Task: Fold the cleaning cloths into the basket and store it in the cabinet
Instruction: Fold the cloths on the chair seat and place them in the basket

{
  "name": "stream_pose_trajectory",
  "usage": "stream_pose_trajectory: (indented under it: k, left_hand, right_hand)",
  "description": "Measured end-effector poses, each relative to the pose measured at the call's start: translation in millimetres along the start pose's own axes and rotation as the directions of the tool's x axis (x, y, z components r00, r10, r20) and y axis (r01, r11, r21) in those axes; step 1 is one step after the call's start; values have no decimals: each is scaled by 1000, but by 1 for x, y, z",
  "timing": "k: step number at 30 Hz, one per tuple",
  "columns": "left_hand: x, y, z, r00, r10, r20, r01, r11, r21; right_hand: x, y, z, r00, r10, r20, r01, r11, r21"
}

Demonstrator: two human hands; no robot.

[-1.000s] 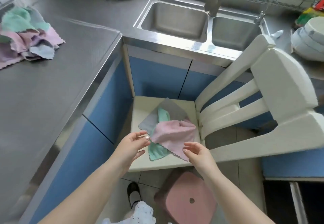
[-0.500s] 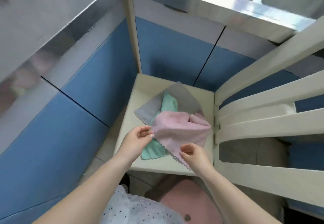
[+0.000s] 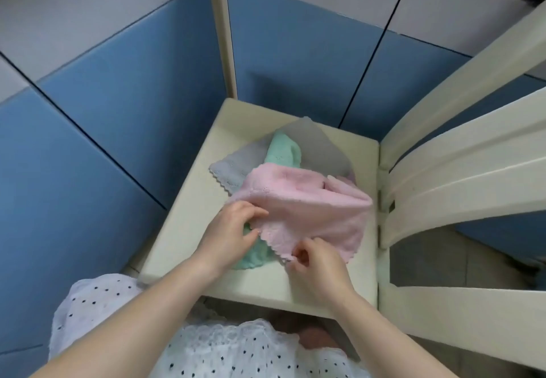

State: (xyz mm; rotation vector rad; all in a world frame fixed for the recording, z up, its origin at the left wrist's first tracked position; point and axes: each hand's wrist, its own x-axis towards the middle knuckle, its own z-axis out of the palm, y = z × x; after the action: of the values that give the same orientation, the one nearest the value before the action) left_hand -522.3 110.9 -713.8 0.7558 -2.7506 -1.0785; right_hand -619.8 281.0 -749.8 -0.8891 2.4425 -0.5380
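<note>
we pinch the pink cloth [image 3: 307, 200] with both hands, our left hand [image 3: 229, 235] gripping its left edge and our right hand [image 3: 317, 262] its scalloped near corner, as it lies over the green cloth [image 3: 283, 151] and grey cloth [image 3: 319, 147] near the right edge of the cream chair seat [image 3: 189, 230].

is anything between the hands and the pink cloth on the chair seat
Nothing visible does. The left hand already grips the pink cloth at its near left edge, and the right hand pinches its near scalloped corner. The cloth lies on top of the green cloth and grey cloth, so nothing covers it.
</note>
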Motion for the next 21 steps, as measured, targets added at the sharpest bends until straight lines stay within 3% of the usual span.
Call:
stream_pose_trajectory:
  k: [6,9,11,15,21]
  left_hand:
    - [3,-26,21,988,137,73,-140,990,33]
    - [2,-36,26,986,160,35,-160,987,3]
    - [3,-35,26,984,175,-34,-176,984,-28]
    - [14,-19,13,951,231,-204,-253,963,-90]
    - [60,6,-34,919,261,-296,-263,964,35]
  right_hand:
    - [6,9,-5,1000,13,24,-17,979,202]
    - [2,6,-19,993,73,92,-109,871,479]
    - [2,-1,-35,993,92,78,-121,815,567]
    - [15,-21,-78,980,27,-195,87,831,549]
    - [42,-60,-161,856,-132,-500,350,860,372]
